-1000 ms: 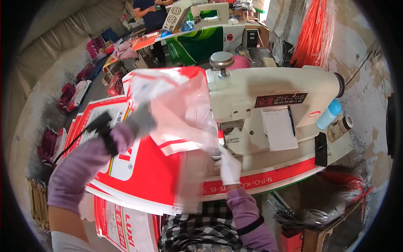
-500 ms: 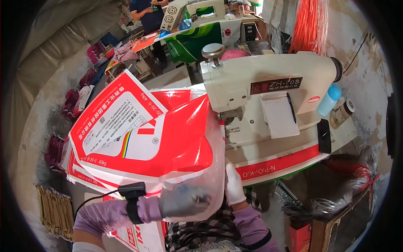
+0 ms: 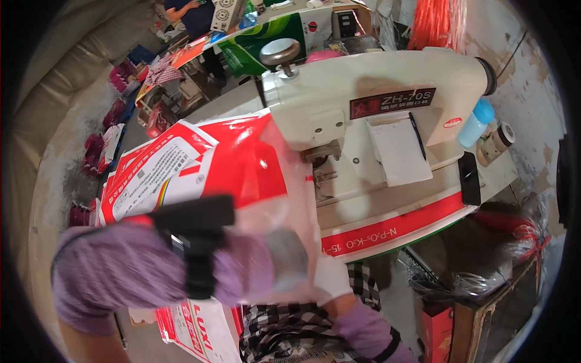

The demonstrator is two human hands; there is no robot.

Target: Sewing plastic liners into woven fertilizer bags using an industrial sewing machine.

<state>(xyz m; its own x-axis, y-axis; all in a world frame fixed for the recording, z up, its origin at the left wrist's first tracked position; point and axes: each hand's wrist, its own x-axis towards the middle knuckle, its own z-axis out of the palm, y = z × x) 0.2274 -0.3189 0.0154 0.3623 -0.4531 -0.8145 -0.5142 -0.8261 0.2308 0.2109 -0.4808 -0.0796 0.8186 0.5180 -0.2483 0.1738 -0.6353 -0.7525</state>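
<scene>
A red and white woven plastic bag [image 3: 245, 163] with a pale, translucent inner edge lies before me, left of a cream industrial sewing machine [image 3: 339, 103]. My left hand [image 3: 287, 260], in a grey-white glove, lies across the lower part of the bag; motion smears it and its fingers do not show clearly. My right hand [image 3: 331, 279], in a white glove, is closed at the bag's lower right corner, its fingers partly behind the plastic. The bag's right edge reaches up beside the machine's needle area [image 3: 324, 154].
On the machine's bed lie a notepad [image 3: 399, 154] with a pen and a black phone [image 3: 469, 178]. A light blue bottle [image 3: 476, 123] and a thread spool [image 3: 496, 145] stand right. Another bag [image 3: 203, 330] hangs below. A person [image 3: 192, 15] stands at the back left.
My left forearm has swung up and forward, its hand moving right. The bag has shifted and its top flap lies lower. The right hand is slightly lower, and the view has moved a little.
</scene>
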